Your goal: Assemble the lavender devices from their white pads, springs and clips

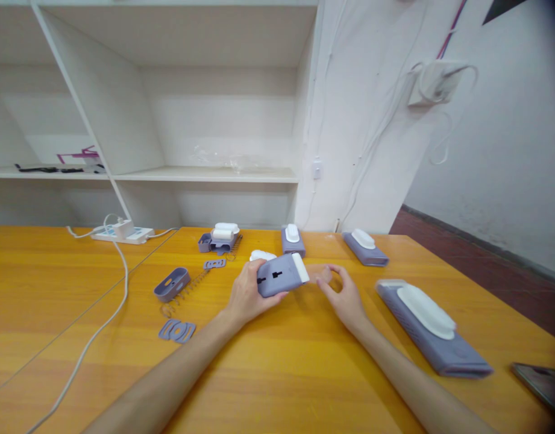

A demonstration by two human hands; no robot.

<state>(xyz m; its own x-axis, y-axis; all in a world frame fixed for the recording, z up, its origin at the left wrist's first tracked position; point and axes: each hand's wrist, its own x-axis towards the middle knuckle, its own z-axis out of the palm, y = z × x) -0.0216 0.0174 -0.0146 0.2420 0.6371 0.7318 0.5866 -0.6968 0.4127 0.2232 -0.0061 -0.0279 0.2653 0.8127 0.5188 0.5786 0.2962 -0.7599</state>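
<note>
Lavender plastic housing (277, 277) with white end cap (301, 267), held just above the counter (281, 374) near its centre. The left hand (246, 295), at the housing's 8 o'clock, closes its fingers around the body. The right hand (344, 298), at 3 o'clock, has its fingers half curled beside the cap; whether they pinch anything cannot be told. The housing is judged light, rigid and smooth, and best gripped across its long flat sides.
</note>
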